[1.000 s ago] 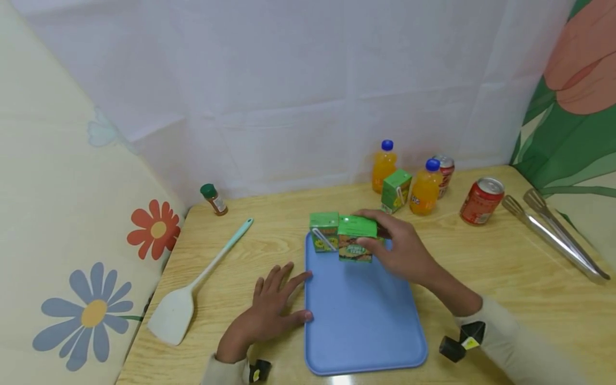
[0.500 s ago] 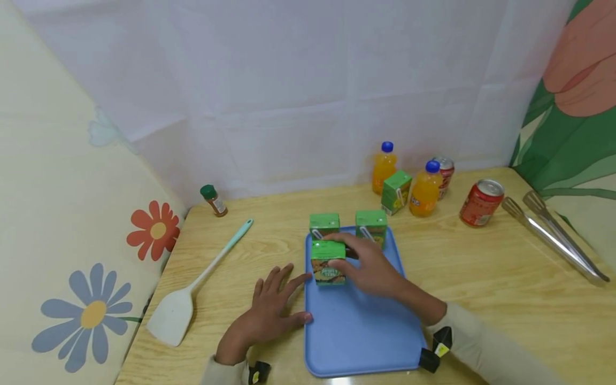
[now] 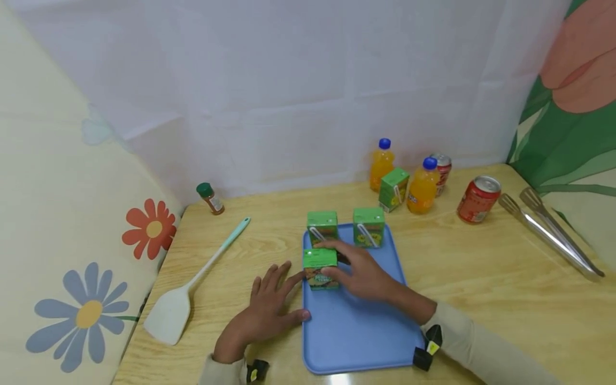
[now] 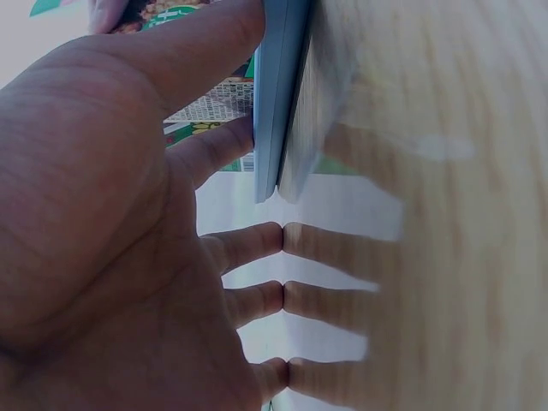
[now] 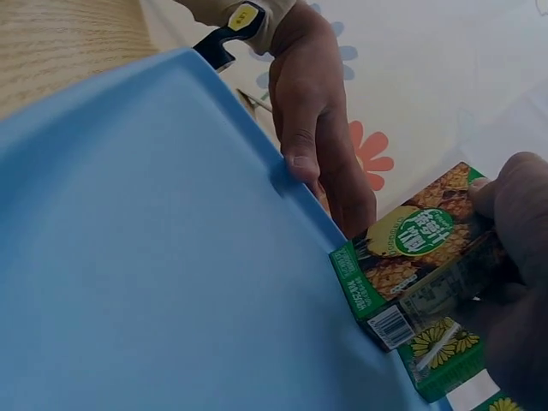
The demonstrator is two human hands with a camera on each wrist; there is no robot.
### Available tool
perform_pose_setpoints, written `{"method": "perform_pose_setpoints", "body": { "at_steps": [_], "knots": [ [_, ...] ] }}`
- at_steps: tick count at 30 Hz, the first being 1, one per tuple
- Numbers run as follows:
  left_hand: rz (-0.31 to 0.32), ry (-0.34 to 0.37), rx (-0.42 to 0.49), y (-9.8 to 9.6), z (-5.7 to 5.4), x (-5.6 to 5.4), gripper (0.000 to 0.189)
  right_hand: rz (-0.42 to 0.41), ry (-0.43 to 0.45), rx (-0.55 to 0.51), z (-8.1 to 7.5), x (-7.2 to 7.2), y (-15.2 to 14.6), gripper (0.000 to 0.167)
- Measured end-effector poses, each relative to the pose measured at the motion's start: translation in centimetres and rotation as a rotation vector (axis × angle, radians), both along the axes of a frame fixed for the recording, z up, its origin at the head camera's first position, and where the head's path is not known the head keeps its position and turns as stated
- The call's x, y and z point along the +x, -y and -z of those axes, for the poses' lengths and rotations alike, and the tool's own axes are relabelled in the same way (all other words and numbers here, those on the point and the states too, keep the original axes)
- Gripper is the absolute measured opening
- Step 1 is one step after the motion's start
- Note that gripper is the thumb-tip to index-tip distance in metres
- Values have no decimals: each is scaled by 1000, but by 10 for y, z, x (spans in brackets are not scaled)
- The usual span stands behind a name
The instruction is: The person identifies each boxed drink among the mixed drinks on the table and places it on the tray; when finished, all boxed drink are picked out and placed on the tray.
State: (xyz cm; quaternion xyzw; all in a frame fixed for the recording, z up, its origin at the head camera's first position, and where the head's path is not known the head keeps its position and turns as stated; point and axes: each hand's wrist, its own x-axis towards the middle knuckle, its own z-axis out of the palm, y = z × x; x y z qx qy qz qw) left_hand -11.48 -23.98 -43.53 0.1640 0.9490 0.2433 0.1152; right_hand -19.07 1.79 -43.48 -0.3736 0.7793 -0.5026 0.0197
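My right hand pinches a green drink carton between thumb and fingers, at the left side of a blue tray. In the right wrist view the held carton has its barcode end at the tray's rim. Directly behind it stands a second green carton, partly hidden. A third carton stands at the tray's back right corner. My left hand lies spread at the tray's left edge. In the left wrist view its thumb and index finger touch the tray's side, and the other fingertips touch the tabletop.
A white spatula and a green-capped spice jar are on the left. Behind the tray's right side stand two orange drink bottles, another green carton and two red cans. Metal tongs lie far right.
My right hand has carried the carton from the tray's back right toward the left side, in front of the back left carton, uncovering the back right one. My left hand has stayed put.
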Motion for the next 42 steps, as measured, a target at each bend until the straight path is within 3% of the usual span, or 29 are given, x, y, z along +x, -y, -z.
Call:
{"method": "perform_pose_setpoints", "body": {
  "at_steps": [6,11,17,22,26,30,32,42],
  "knots": [
    [-3,7,-3,1,1,0,79,-75,27,-122,-7,-1,-5,48],
    [-4,5,5,1,1,0,79,-95,-19,-262,-27,-5,-16,42],
    [-3,-10,3,2,0,-1,81,-22,-104,-382,-68,-13,-36,39],
    [-6,-12,-4,2,0,-1,81,77,-88,-437,-91,-32,-55,35],
    [-10,-1,-3,2,0,0,81,204,-62,-434,-84,-63,-73,36],
    [-12,12,3,1,-1,1,81,310,-72,-349,-64,-96,-90,41],
    [-11,16,2,1,-1,1,81,347,-73,-283,-56,-106,-96,44],
    [-5,1,-13,1,0,0,80,436,-121,-55,-45,-120,-101,49]
  ]
}}
